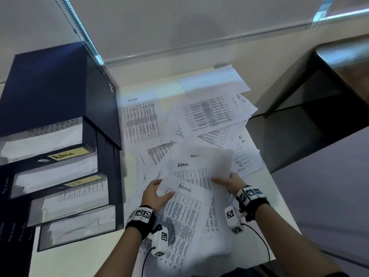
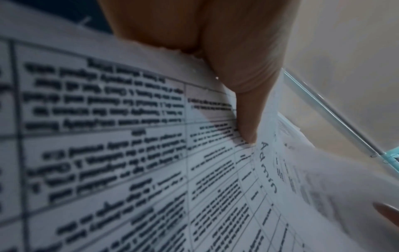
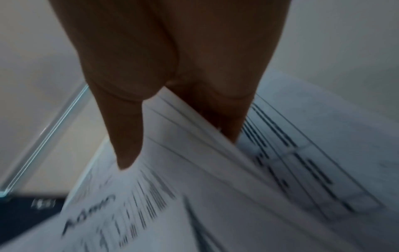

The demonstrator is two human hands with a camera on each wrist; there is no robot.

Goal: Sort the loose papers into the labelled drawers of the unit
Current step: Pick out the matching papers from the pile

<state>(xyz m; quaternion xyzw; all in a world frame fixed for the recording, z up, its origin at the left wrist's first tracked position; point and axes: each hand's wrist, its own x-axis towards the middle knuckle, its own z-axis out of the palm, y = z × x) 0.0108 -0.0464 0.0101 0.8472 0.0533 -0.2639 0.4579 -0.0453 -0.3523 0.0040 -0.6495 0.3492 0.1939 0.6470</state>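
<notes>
I'm seeing both hands gripping Admin sheets [image 1: 186,198] above the worktop [image 1: 95,256]: left hand [image 1: 154,196] thumb lying on top, right hand [image 1: 229,182] fingers [image 3: 224,117] tucking underneath.

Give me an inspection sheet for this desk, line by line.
Surface: white table, mostly papered over.
Job's things: drawer unit with open drawers, labels Admin and HR; loose papers overlapping; Admin sheets held.
Clutter: nothing seen.
Hands: left hand and right hand both grip the Admin sheets.
Cables: black wrist-camera leads.
Surroundings: wall, dark desk on the right.
</notes>
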